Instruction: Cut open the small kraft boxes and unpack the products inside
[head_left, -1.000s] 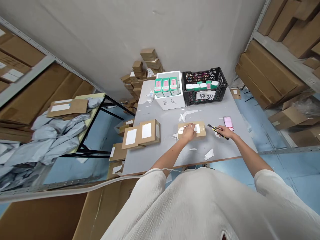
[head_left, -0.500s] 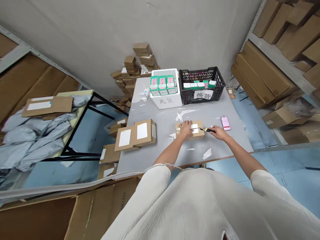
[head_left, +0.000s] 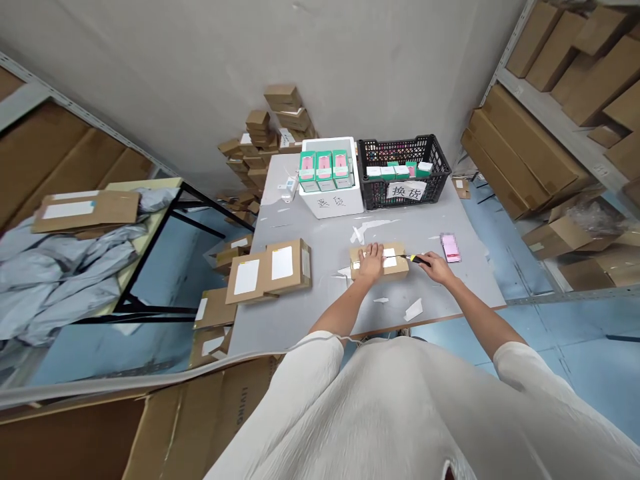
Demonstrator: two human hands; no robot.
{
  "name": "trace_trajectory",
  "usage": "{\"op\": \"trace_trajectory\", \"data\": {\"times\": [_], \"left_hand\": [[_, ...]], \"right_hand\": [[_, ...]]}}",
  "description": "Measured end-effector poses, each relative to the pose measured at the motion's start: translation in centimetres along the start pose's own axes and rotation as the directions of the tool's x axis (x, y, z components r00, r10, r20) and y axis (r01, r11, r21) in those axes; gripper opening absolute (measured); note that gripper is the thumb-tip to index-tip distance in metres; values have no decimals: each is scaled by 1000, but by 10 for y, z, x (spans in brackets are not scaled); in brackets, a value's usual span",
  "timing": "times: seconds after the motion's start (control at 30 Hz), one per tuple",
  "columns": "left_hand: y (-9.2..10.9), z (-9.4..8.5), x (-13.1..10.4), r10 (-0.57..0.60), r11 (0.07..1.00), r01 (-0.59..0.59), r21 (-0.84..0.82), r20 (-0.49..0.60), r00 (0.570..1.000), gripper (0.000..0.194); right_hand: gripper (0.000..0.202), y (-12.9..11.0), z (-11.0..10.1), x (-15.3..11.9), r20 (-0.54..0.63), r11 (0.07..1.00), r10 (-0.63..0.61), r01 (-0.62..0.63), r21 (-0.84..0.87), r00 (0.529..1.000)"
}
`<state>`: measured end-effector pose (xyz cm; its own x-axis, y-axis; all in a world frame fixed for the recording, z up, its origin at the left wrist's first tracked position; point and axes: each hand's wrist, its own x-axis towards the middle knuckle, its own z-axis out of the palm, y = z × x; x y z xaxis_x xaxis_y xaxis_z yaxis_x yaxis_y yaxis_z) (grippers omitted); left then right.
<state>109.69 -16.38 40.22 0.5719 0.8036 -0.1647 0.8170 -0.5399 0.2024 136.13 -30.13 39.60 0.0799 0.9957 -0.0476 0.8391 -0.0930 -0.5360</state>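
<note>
A small cardboard box [head_left: 399, 267] with a white label lies near the front of the grey table [head_left: 330, 237]. My left hand [head_left: 371, 264] rests flat on the left part of its top, fingers spread. From the right, my right hand [head_left: 434, 267] is closed round the handle of a yellow and black utility knife [head_left: 417, 259], whose blade reaches over the label on the box. To the right of that hand lies a pink phone [head_left: 451, 247].
Two labelled cardboard boxes [head_left: 270, 270] lie at the table's left. Behind stand a white foam box [head_left: 333, 203] and a black crate [head_left: 405, 197], both holding green-and-white packages. Paper scraps [head_left: 414, 309] lie near the front edge.
My left hand's fingers have spread flatter on the box. The knife in my right hand has shifted slightly left, with its blade further over the box. The view has shifted slightly.
</note>
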Motion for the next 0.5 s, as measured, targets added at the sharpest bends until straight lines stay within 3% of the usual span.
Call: {"op": "trace_trajectory", "data": {"times": [0.5], "left_hand": [[-2, 13, -5, 3, 1000, -4, -18, -37, 999, 61]], "right_hand": [[44, 9, -7, 8, 22, 999, -40, 40, 10, 999]]}}
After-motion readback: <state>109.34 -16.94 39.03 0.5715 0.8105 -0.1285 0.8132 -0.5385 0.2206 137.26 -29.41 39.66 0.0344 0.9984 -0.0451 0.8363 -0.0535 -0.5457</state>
